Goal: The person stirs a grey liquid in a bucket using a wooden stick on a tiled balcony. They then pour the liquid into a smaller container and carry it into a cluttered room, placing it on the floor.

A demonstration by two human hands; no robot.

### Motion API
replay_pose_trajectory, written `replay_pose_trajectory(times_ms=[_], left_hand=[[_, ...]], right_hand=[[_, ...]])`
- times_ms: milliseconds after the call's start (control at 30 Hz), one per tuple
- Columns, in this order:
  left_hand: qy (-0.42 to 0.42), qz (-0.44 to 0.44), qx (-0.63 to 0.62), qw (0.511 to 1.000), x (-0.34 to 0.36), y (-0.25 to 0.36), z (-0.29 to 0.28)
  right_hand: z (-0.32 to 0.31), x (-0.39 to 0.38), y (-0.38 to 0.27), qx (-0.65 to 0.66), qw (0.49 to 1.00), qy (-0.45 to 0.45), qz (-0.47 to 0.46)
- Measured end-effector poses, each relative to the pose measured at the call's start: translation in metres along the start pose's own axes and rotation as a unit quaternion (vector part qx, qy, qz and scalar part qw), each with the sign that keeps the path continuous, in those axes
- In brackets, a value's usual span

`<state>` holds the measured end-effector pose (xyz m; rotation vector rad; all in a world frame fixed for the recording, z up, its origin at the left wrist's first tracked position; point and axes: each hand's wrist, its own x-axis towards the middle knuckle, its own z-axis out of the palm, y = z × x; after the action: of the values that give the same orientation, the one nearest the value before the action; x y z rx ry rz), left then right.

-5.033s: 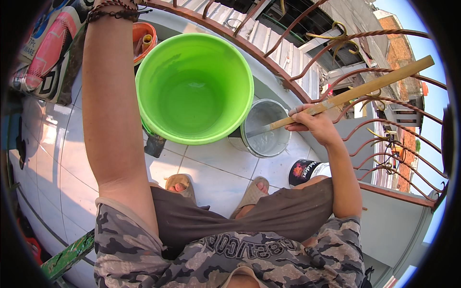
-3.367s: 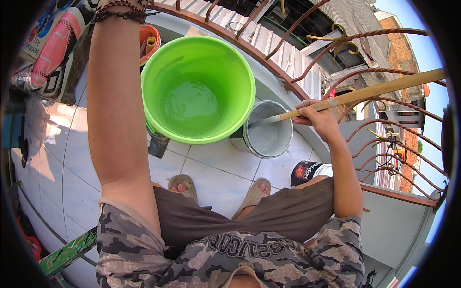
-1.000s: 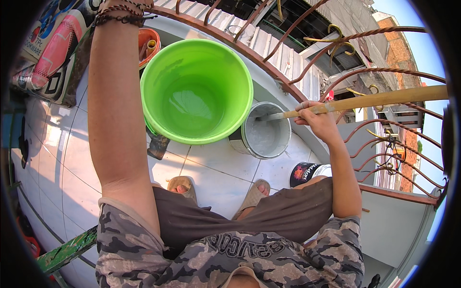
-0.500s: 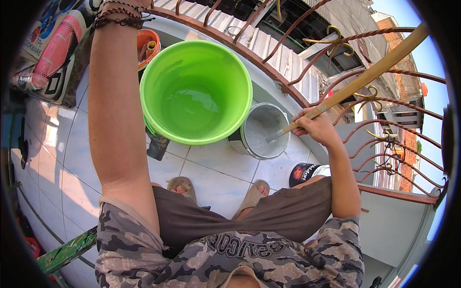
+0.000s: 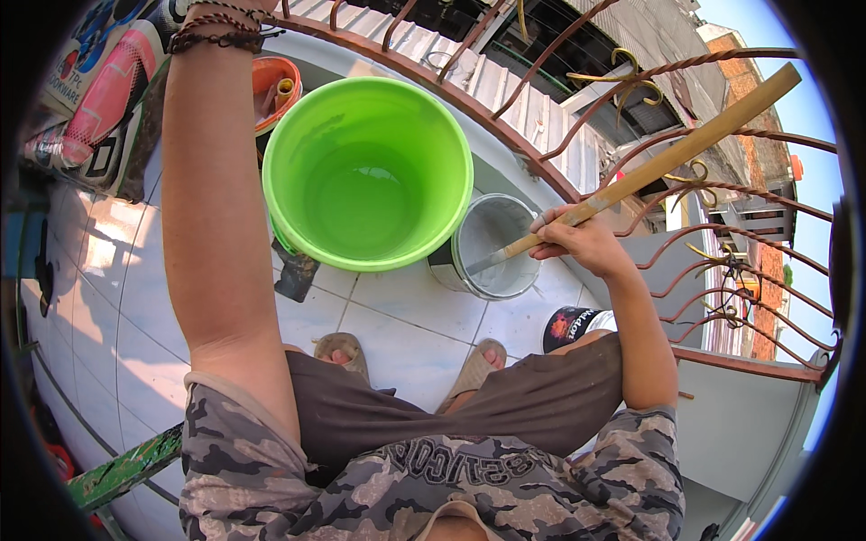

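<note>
My right hand (image 5: 568, 236) is closed around a long wooden stick (image 5: 686, 149), whose grey-coated lower end dips into a grey-lined pail (image 5: 501, 275) of pale grey liquid. Beside that pail, to the left, stands a large green bucket (image 5: 271, 180) with some clear liquid in the bottom. My left forearm runs up along the bucket's left side; braided bracelets circle the wrist, and my left hand (image 5: 248, 9) is mostly cut off at the top edge, so its fingers and anything in them cannot be made out.
An orange bucket (image 5: 289, 70) sits behind the green one, patterned bags or boxes (image 5: 108, 99) at upper left. A white-and-black pail (image 5: 577, 329) stands by my right knee. A curved metal railing (image 5: 532, 158) borders the tiled floor (image 5: 406, 316); a paint-marked green bar (image 5: 122, 473) is at lower left.
The stick has swung about in the grey pail: its upper end rose from a second ago, and its lower end is now further left. My right hand shifted slightly left and down.
</note>
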<state>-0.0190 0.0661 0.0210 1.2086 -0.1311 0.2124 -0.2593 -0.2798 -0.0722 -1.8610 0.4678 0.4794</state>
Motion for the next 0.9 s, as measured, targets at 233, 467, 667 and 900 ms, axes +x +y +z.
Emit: replay_pose_trajectory(times_ms=[233, 467, 667, 900], left_hand=[[-0.015, 0.014, 0.006, 1.000, -0.004, 0.003, 0.008], [-0.010, 0.015, -0.008, 1.000, -0.001, 0.002, 0.003], [-0.029, 0.014, 0.002, 0.999, 0.001, 0.002, 0.004], [-0.011, 0.000, -0.006, 1.000, 0.000, 0.003, 0.002]], right_hand=[[-0.027, 0.010, 0.014, -0.077, 0.987, 0.138, -0.036], [0.003, 0.001, 0.005, 0.052, 0.998, -0.002, -0.028], [-0.022, 0.006, 0.007, -0.084, 0.990, 0.109, -0.006], [0.003, 0.003, 0.002, 0.031, 0.998, -0.034, -0.047]])
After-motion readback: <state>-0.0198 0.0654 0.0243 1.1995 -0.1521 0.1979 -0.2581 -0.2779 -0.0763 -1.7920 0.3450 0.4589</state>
